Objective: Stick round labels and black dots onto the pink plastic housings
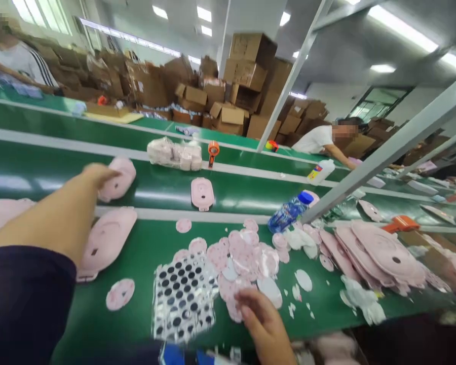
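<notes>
Holding a pink lid [124, 175] by its edge, the left hand [98, 177] is over the green belt [243, 195], with a second lid [108, 238] lying nearer the camera. Next comes clear wrapping [161, 152] around pale blocks [191, 161], then a sheet of dark dots [184, 296]. Farther back, an open carton [228, 126] hides its contents. The right hand [264, 317], fingers curled, touches the pile of pink discs [245, 253]; whether it pinches one cannot be told. Rightward are a blue-capped bottle [288, 213], contents unclear, an opaque white bottle [321, 172], then a stack of pink lids [380, 256].
</notes>
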A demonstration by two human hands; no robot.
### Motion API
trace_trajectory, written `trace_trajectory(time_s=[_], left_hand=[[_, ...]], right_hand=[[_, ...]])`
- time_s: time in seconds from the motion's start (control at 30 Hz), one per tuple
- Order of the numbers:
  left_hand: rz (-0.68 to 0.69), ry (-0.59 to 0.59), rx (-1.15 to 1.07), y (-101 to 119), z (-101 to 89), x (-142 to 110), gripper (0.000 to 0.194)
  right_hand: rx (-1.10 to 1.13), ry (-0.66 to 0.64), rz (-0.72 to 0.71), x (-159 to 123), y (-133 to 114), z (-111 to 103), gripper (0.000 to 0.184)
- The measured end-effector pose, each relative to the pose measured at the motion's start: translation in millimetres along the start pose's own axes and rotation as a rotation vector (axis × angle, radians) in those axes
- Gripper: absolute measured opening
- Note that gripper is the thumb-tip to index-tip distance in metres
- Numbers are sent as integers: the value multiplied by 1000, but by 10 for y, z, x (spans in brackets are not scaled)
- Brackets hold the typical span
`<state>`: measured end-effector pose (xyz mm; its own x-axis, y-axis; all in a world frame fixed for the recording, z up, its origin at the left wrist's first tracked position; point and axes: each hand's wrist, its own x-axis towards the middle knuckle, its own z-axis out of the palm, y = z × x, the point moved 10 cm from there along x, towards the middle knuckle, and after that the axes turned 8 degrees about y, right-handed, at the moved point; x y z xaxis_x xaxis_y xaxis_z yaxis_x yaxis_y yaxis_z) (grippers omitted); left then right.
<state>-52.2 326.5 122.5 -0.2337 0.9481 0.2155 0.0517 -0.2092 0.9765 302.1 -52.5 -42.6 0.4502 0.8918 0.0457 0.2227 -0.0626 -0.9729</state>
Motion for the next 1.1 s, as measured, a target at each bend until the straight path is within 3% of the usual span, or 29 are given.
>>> trace_trajectory(time_s=[0.1,0.2,0.23,0.27,0.3,0.37,0.43,0.5,0.57,0.67,0.93,1.1], left_hand=[[-115,166,35,-318,-179,6,38],[-88,221,-73,-399,-210,-332,39],[-65,207,-137,-397,-185,-574,37],[1,221,-369,-354,-192,-881,32],[-24,159,-546,-396,-107,-1227,29],[-205,39,-677,-634,136,-1965,32],[-462,72,-670,-1044,290,-2610,35],[-555,107,-649,-1320,378,-2967,29],[-605,154,-634,-1524,410,-3074,23],[-649,197,-625,-1668,417,-3021,19],[-677,186,-614,-1717,414,-2990,19],[-609,146,-650,-1607,421,-3046,37]], right_hand=[[-267,-290,-300,22,-325,468,20],[-691,-456,-413,146,-277,875,19],[-761,-480,-419,201,-243,968,19],[-810,-504,-426,247,-213,1050,20],[-834,-527,-434,283,-193,1123,20],[-863,-584,-466,318,-176,1243,21],[-895,-642,-503,322,-180,1322,20],[-916,-686,-523,316,-198,1366,20],[-924,-716,-525,308,-212,1391,18],[-911,-741,-515,289,-214,1412,16],[-751,-740,-499,225,-312,1252,12],[-567,-602,-409,181,-506,1055,8]])
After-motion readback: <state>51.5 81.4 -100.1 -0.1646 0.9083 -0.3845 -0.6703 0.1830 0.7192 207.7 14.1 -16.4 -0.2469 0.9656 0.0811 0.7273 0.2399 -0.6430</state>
